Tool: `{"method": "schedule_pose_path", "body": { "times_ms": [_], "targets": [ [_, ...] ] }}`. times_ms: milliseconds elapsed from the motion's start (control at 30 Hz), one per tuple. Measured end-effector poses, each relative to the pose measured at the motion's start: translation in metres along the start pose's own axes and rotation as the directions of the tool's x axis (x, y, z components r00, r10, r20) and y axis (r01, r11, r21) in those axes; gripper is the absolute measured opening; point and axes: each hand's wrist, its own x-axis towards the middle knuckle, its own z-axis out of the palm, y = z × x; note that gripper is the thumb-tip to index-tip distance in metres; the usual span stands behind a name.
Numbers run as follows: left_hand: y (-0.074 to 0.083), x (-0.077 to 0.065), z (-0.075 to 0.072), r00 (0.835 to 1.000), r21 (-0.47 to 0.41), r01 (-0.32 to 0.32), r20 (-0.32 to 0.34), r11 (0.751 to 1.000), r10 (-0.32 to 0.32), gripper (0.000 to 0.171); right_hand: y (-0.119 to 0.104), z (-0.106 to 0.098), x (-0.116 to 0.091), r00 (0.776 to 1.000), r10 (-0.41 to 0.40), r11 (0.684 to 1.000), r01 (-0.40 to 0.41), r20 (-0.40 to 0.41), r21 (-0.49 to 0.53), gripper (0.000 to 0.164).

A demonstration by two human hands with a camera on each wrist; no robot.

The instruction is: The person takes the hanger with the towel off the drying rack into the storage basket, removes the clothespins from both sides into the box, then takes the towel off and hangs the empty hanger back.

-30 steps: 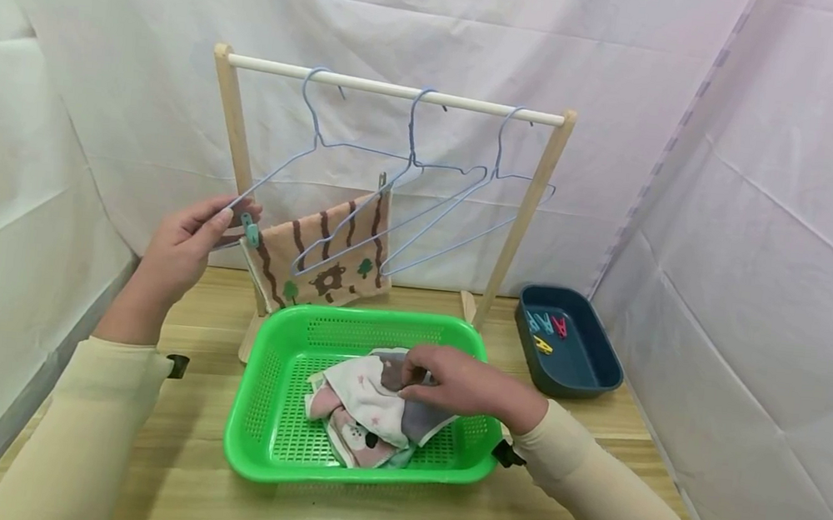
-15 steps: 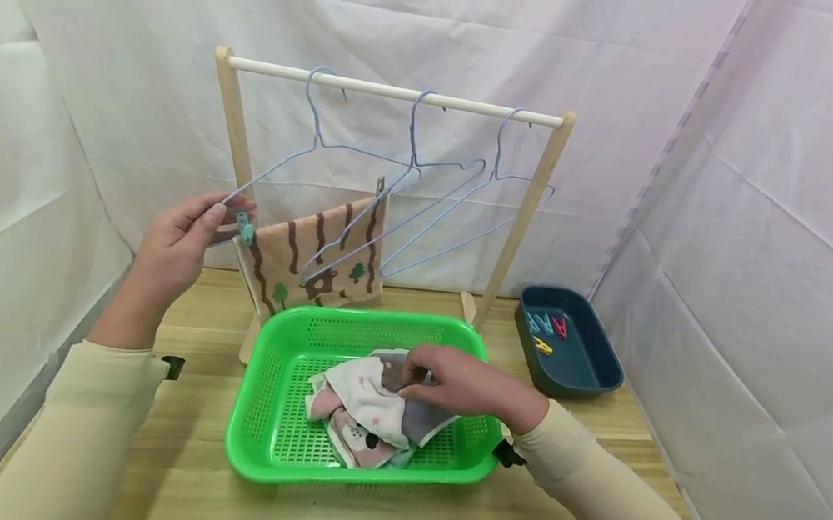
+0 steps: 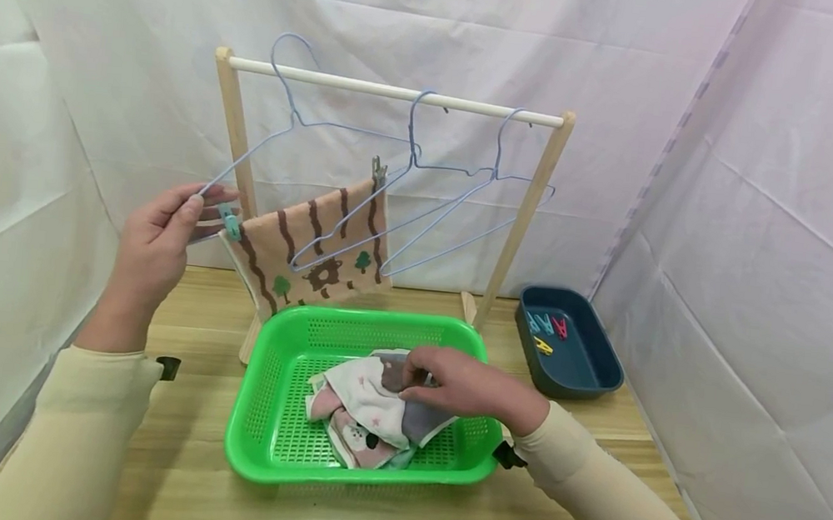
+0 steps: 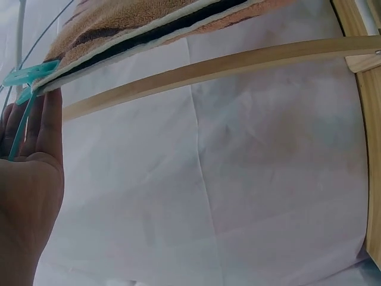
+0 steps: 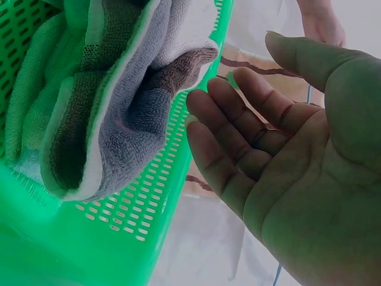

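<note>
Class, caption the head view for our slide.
Left hand pinches a blue wire hanger bearing a clipped striped towel; right hand hovers over a green basket.

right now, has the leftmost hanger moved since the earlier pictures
Yes, the leftmost hanger has moved up and left relative to the white bar.

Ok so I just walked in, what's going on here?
A person's left hand pinches one end of a blue hanger with a striped towel clipped to it. Its hook stands higher over the white rail than those of two bare hangers beside it. The right hand is over crumpled cloths in a green basket, gripping nothing.
</note>
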Motion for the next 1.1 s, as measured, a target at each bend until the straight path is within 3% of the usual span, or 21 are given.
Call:
{"method": "schedule_pose_path", "body": {
  "times_ms": [367,733,867,1000,1100],
  "targets": [
    [0.006,-0.005,-0.007,0.998,-0.083,-0.038,-0.054,0.996,0.034,0.034,0.001,0.0,-0.001,1.0,0.0,1.0,0.0,-0.002,0.011,0.006],
    [0.024,-0.019,-0.027,0.995,-0.213,-0.066,-0.093,0.975,0.047,0.033,0.002,0.0,0.0,1.0,-0.005,1.0,0.005,-0.002,0.015,0.009],
    [0.028,-0.024,-0.036,0.99,-0.293,-0.109,-0.119,0.95,0.077,0.03,0.002,0.0,-0.001,1.0,-0.01,1.0,0.01,-0.006,0.018,0.009],
    [0.029,-0.027,-0.042,0.986,-0.396,-0.148,-0.135,0.906,0.102,0.028,0.0,0.0,-0.001,1.0,-0.007,1.0,0.007,-0.007,0.025,0.009],
    [0.029,-0.029,-0.043,0.987,-0.475,-0.157,-0.111,0.866,0.118,0.028,0.001,0.0,-0.001,1.0,-0.01,1.0,0.01,-0.009,0.025,0.008]
  ]
}}
